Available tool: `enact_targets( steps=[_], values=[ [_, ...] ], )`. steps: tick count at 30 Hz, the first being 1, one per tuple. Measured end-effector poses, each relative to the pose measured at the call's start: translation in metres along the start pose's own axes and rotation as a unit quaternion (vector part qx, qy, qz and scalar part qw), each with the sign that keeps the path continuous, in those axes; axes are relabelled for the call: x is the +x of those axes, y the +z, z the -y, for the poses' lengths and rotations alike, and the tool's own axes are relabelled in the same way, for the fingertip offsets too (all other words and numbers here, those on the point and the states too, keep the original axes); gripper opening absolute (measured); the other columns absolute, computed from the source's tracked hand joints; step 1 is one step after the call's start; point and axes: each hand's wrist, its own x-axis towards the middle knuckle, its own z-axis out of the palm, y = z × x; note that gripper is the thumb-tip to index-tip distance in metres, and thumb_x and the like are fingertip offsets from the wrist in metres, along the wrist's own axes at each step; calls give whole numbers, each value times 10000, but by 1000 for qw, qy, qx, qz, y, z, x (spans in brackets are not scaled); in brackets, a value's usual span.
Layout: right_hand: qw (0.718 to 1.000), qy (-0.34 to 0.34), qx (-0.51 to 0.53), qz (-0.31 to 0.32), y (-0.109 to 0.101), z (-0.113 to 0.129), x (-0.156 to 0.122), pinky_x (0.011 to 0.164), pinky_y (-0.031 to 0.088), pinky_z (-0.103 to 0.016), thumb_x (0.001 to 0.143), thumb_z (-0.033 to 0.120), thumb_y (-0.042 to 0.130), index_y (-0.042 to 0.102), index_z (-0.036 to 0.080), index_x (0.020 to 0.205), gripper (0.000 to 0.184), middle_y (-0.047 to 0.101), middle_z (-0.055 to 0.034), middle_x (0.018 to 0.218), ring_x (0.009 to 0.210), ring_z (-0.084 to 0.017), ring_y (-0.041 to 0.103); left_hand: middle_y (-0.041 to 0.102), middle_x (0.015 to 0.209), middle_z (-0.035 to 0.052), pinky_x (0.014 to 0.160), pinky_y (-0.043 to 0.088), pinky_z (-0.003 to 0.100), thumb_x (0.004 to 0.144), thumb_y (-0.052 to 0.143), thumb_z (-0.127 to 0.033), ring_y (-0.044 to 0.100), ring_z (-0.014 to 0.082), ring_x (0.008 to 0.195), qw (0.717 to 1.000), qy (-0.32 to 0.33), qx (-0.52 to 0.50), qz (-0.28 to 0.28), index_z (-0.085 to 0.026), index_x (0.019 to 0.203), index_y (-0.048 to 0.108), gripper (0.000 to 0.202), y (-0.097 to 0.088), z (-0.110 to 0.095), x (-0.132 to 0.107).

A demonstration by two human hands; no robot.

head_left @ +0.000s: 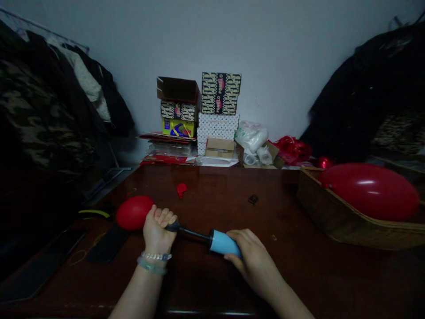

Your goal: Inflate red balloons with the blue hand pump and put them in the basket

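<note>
Nearest, grasping a light-blue hand pump (222, 243) in the right hand (257, 261); clenching the left hand (159, 229) around its black end (172, 227), with a small red balloon (133, 212) at the fist's left. Could lose balloon or air through a slackening left grip; cannot tell the neck's seating, hidden there. Could bend the thin rod (194, 233) through a crooked push. Farther right, possible bursting of a large red balloon (370, 190) through rubbing on the woven basket (327, 217).
</note>
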Motion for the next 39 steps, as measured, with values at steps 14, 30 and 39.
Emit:
enact_targets(
  steps=[14, 30, 39],
  values=[
    [997, -24, -19, -65, 27, 15, -7, 892, 504, -472, 734, 133, 755, 555, 149, 1149, 461, 647, -127, 1120, 994, -288, 597, 232, 429, -92, 361, 210, 207, 829, 572, -191, 223, 44, 322, 998, -48, 29, -5, -200, 547, 248, 430, 7, 39, -20],
    [996, -50, -47, -57, 11, -11, 2, 912, 515, -470, 757, 146, 743, 538, 161, 1192, 480, 652, -134, 1137, 1052, -288, 609, 240, 417, -88, 368, 227, 203, 828, 515, -144, 231, 44, 315, 999, 32, 12, -7, -197, 545, 216, 415, 2, -13, 3],
    [990, -77, -75, -89, 21, -5, -4, 888, 535, -471, 743, 145, 748, 543, 148, 1179, 481, 659, -147, 1118, 1025, -303, 620, 247, 427, -88, 369, 225, 203, 854, 526, -160, 239, 43, 322, 1000, 0, -3, -1, -197, 549, 240, 419, 4, 8, -6]
  ],
)
